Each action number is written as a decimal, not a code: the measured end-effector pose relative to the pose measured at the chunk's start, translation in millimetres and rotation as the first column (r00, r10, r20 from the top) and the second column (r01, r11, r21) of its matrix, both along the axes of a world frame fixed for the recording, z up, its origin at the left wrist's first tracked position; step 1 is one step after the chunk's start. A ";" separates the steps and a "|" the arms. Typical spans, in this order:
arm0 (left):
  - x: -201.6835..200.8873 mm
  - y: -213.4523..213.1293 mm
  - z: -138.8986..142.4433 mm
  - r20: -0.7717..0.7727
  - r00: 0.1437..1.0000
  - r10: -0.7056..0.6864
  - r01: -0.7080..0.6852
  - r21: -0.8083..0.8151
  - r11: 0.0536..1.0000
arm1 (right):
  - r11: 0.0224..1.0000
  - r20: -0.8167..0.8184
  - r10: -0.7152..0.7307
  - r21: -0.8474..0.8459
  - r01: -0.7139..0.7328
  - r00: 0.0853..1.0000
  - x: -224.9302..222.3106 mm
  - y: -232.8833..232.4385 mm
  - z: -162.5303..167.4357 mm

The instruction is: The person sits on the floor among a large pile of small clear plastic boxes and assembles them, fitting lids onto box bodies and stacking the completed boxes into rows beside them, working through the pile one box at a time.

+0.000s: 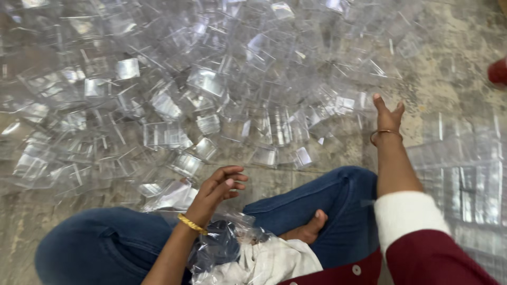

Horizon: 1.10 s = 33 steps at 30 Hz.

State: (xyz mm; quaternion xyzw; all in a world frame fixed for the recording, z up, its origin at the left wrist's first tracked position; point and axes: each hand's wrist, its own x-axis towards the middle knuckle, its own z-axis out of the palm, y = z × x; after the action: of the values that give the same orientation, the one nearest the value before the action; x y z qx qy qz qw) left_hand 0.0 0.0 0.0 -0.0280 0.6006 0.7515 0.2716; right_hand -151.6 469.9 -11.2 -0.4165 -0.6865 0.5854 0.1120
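Note:
I sit cross-legged on a concrete floor [449,58] in blue jeans. My left hand [221,186] hovers above my knee, fingers loosely curled, holding nothing; a gold bangle circles its wrist. It is nearest the clear plastic boxes [174,195] at the pile's near edge. My right hand [388,115] reaches forward toward the right edge of the pile, fingers apart and empty, a thin bangle on the wrist. A huge heap of small transparent plastic boxes [206,82] covers the floor ahead.
A crumpled clear plastic bag [227,243] and white cloth [274,261] lie in my lap. More stacked clear boxes [465,179] sit at the right. A red object [498,71] shows at the right edge. A bare foot [311,227] rests between my legs.

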 end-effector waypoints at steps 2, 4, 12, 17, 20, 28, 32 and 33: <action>2.1 6.6 -7.5 0.012 1.000 0.020 -0.019 -0.037 0.999 | 0.993 0.038 0.077 -0.095 -0.073 0.996 -5.5 -11.6 4.5; 3.9 3.1 -16.8 0.006 0.999 0.036 -0.036 -0.070 0.997 | 0.970 0.031 0.174 -0.175 -0.166 0.984 -1.8 -22.9 -0.2; 7.3 -24.1 -36.2 0.043 0.996 0.075 -0.067 -0.156 0.986 | 0.848 0.125 0.530 -0.075 -0.525 0.839 52.4 -124.0 0.1; 8.4 -1.6 -15.3 0.159 0.985 0.065 -0.064 -0.011 0.998 | 0.669 -0.265 0.735 0.129 -0.732 0.624 119.3 -168.8 40.7; 9.9 9.9 -0.3 0.240 0.971 -0.020 -0.003 0.094 0.996 | 0.506 -0.054 0.853 0.325 -0.799 0.519 166.9 -210.5 57.5; 14.3 10.6 4.0 -0.066 0.994 -0.082 0.073 -0.129 0.989 | 0.230 -0.090 0.971 0.581 -0.781 0.220 218.0 -254.0 69.6; 12.2 2.3 -3.4 -0.085 0.989 0.121 -0.131 -0.118 0.984 | 0.647 -0.080 0.723 0.427 -0.631 0.687 193.8 -229.3 60.2; 13.5 1.0 -3.3 -0.059 0.986 0.159 -0.162 -0.059 0.985 | 0.698 -0.114 0.662 0.453 -0.555 0.741 177.6 -223.9 55.7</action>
State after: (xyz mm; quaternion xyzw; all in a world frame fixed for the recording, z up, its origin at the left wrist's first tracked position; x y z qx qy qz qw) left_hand 13.5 1.0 -3.3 -0.0645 0.6271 0.7519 0.1929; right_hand 26.0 246.0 44.5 -0.0489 -0.8661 0.4906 0.0824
